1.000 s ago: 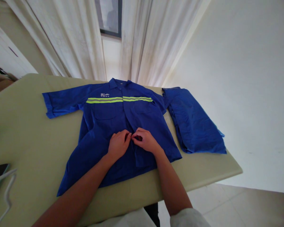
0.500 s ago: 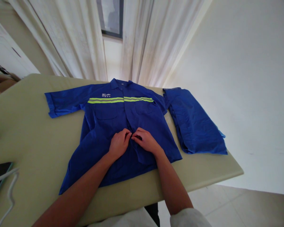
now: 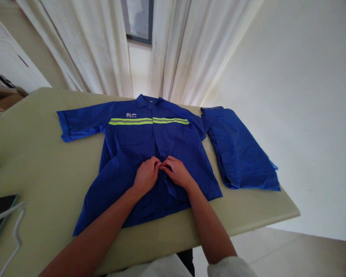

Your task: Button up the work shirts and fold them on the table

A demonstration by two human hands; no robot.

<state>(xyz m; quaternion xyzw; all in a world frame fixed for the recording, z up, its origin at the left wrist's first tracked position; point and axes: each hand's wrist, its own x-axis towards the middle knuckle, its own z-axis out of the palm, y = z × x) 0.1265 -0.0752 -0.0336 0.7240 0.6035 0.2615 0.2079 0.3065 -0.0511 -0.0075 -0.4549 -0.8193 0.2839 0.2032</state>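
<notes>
A blue short-sleeved work shirt (image 3: 132, 134) lies spread face up, its collar at the far side and a yellow-green and grey reflective stripe across the chest. My left hand (image 3: 147, 174) pinches the front placket a little below the middle of the shirt. Close beside it, my right hand (image 3: 176, 171) pinches the same placket, fingertips almost meeting the left ones. Whatever button or buttonhole lies between the fingertips is too small and hidden to make out. Below my hands the front edges are bunched and part slightly.
Folded blue garments (image 3: 242, 150) lie at the right on the pale green table (image 3: 75, 165). A dark flat object (image 3: 0, 215) and a white cable (image 3: 17, 231) are at the left edge. Curtains (image 3: 98, 46) hang behind, and a white wall (image 3: 300, 115) stands at the right.
Both hands keep their pinch on the placket with hardly any movement. The whole view has shifted slightly.
</notes>
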